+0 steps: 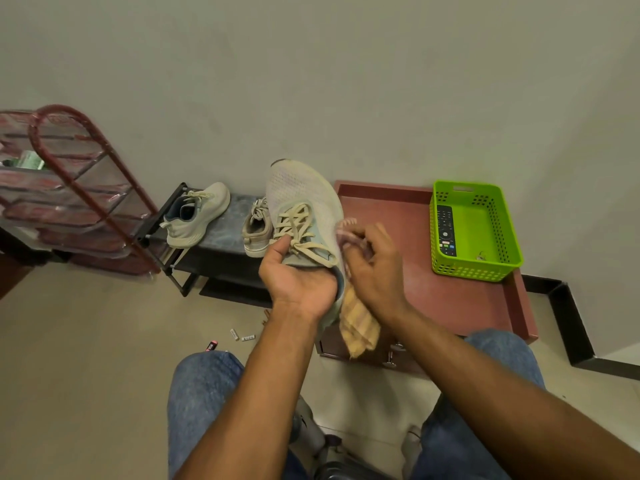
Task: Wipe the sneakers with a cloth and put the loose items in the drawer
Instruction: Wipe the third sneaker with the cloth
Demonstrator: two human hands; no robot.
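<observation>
While the left hand point(298, 278) grips the pale grey mesh sneaker point(304, 216) by its heel, fingers curled round it, the right hand point(372, 268) pinches a yellow-and-pink checked cloth point(358, 323) against the sneaker's side. Left of the sneaker, two more pale sneakers point(197, 216) sit on a low black rack point(211, 251). Right of it, a green perforated plastic basket point(474, 268) holds a black remote point(445, 230).

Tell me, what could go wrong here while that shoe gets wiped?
The left hand holds the sneaker only at its heel, so hard rubbing with the cloth in the right hand might twist it loose. The batteries on the floor by the person's knee could get kicked away.
</observation>
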